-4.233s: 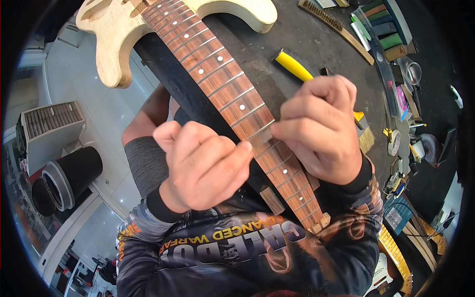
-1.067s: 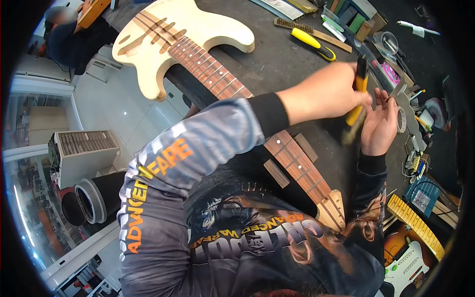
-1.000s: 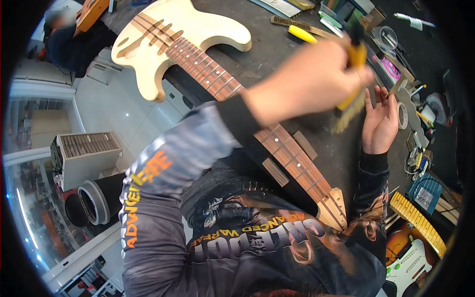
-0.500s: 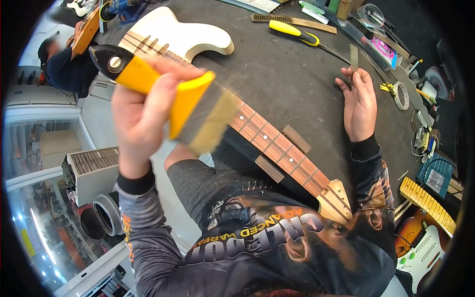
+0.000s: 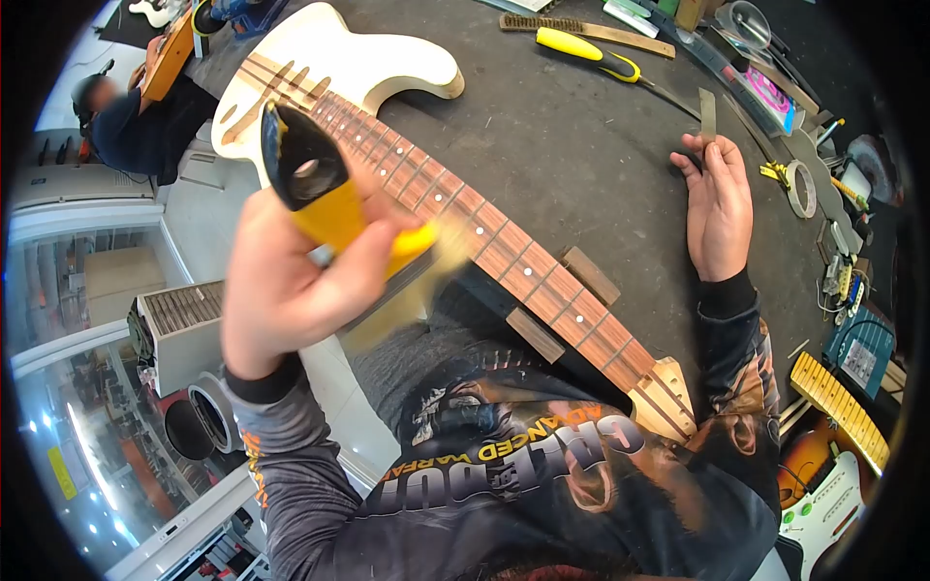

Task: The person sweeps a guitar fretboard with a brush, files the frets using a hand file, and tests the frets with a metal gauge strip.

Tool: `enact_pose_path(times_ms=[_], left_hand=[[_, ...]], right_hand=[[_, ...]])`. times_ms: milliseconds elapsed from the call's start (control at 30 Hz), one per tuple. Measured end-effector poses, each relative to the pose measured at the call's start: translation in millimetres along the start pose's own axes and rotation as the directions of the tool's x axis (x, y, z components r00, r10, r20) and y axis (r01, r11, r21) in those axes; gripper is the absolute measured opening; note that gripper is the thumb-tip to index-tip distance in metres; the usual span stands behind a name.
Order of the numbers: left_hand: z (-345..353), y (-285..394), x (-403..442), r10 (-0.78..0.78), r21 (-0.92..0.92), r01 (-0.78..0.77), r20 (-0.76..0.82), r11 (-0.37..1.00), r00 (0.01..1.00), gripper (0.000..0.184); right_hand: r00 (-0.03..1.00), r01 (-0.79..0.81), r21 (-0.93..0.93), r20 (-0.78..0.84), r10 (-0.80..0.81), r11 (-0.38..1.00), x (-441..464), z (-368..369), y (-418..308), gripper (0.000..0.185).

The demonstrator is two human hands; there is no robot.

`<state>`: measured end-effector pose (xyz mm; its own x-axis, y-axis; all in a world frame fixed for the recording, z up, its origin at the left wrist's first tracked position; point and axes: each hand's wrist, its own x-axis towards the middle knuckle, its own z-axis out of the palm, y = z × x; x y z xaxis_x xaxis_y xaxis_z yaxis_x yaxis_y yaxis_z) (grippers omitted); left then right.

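Note:
My left hand is wrapped round the yellow and black handle of a wide paintbrush. Its pale bristles, blurred by motion, overlap the near edge of a guitar neck in the view; I cannot tell whether they touch it. The neck has a brown fretboard with white dots and runs diagonally from a bare pale guitar body to a pale headstock by my shirt. Palm up, my right hand pinches a thin, flat greyish strip above the dark bench.
Dark wooden blocks flank the neck. A yellow-handled tool and a wooden-handled brush lie at the back. A tape roll sits right, above a sunburst guitar. Another person sits far left.
My left hand has turned the paintbrush, so its handle end now points more upward, and moved slightly right. My right hand keeps the strip. The whole view has shifted a little.

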<state>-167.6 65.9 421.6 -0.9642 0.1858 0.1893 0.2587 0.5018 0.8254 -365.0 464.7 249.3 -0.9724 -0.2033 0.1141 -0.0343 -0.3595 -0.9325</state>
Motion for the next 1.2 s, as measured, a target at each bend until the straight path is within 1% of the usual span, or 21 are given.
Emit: enact_pose_path(times_ms=[33, 100, 167, 200, 233, 333, 367, 433, 467, 567, 600, 633, 767, 833, 900, 967, 1033, 1067, 1100, 1167, 1200], left_hand=[[-10, 8, -6, -0.071, -0.093, 0.074, 0.028, 0.993, 0.997, 0.010], [-3, 12, 0, -0.011, -0.194, -0.053, -0.317, 0.980, 0.949, 0.015], [11, -5, 16, 0.192, 0.004, -0.205, -0.371, 0.979, 0.908, 0.015], [22, -11, 13, 0.162, 0.068, -0.149, -0.293, 0.987, 0.942, 0.017], [29, -17, 9, 0.152, -0.124, -0.185, -0.233, 0.975, 0.960, 0.014], [-2, 26, -6, -0.123, 0.196, 0.089, 0.168, 0.977, 0.978, 0.006], [2, 22, -14, -0.145, 0.047, 0.145, -0.002, 0.988, 0.989, 0.008], [8, 9, -13, -0.049, -0.163, -0.008, -0.341, 0.987, 0.939, 0.011], [8, -4, -8, 0.056, -0.079, -0.101, -0.436, 0.992, 0.898, 0.015], [32, -30, -9, 0.022, -0.193, -0.105, -0.389, 0.975, 0.921, 0.011], [41, -21, -16, -0.122, -0.380, 0.011, -0.271, 0.925, 0.955, 0.011], [25, -16, -22, -0.202, -0.290, 0.192, -0.006, 0.938, 0.979, 0.010], [6, -34, -26, -0.083, -0.397, -0.112, -0.441, 0.911, 0.894, 0.016], [5, -56, -17, -0.009, -0.124, -0.117, -0.721, 0.985, 0.692, 0.018], [22, -63, -26, -0.062, -0.213, -0.092, -0.621, 0.973, 0.782, 0.018], [18, -36, -34, -0.159, -0.326, 0.049, -0.320, 0.944, 0.934, 0.022], [-1, -24, -43, -0.153, -0.477, -0.002, -0.286, 0.879, 0.946, 0.021], [3, -21, -33, -0.078, -0.388, -0.123, -0.463, 0.913, 0.883, 0.018], [2, -26, -24, -0.015, -0.159, -0.103, -0.608, 0.982, 0.794, 0.017], [14, -51, -11, 0.061, 0.142, 0.054, -0.699, 0.988, 0.713, 0.016], [22, -63, -13, 0.107, 0.124, -0.029, -0.682, 0.992, 0.723, 0.016]], right_hand=[[1.000, 0.000, -0.005, -0.002, 0.000, 1.000, 1, -2, -2, 0.020], [1.000, -0.001, -0.006, 0.004, 0.002, 1.000, 0, -2, -3, 0.020], [1.000, 0.000, -0.007, 0.010, 0.000, 1.000, 1, -1, -2, 0.020], [1.000, -0.002, 0.003, 0.009, 0.002, 1.000, 2, -2, -2, 0.020], [1.000, -0.006, 0.015, 0.006, 0.006, 1.000, 2, -3, -2, 0.021], [1.000, -0.006, 0.015, 0.005, 0.006, 1.000, 0, -2, -2, 0.022], [1.000, -0.003, 0.006, 0.010, 0.002, 1.000, 1, -2, -2, 0.022], [1.000, -0.007, -0.003, 0.012, 0.007, 1.000, 1, -3, -1, 0.023], [1.000, -0.006, -0.007, 0.014, 0.006, 1.000, 1, -2, 0, 0.023], [1.000, -0.004, -0.007, 0.008, 0.004, 1.000, 1, -2, -1, 0.023], [1.000, -0.004, -0.012, 0.013, 0.004, 1.000, 1, -2, -1, 0.023], [1.000, -0.004, -0.015, 0.017, 0.004, 1.000, 1, -2, -1, 0.023], [1.000, -0.002, -0.032, 0.031, 0.003, 0.999, 1, 0, -4, 0.024], [1.000, -0.001, -0.037, 0.027, 0.002, 0.999, 1, -1, -2, 0.024], [1.000, 0.002, -0.044, 0.028, 0.000, 0.999, 3, -1, -3, 0.024], [1.000, -0.005, -0.048, 0.027, 0.006, 0.999, 2, 0, -2, 0.025], [0.999, -0.006, -0.066, 0.031, 0.008, 0.998, 2, 2, -2, 0.025], [0.999, -0.006, -0.076, 0.032, 0.008, 0.997, 1, 2, -3, 0.025], [0.999, -0.005, -0.075, 0.036, 0.008, 0.997, 0, 1, -3, 0.025], [0.999, 0.005, -0.071, 0.044, -0.002, 0.997, 1, 1, -2, 0.025], [0.999, 0.000, -0.064, 0.041, 0.003, 0.998, 2, 1, -1, 0.025]])
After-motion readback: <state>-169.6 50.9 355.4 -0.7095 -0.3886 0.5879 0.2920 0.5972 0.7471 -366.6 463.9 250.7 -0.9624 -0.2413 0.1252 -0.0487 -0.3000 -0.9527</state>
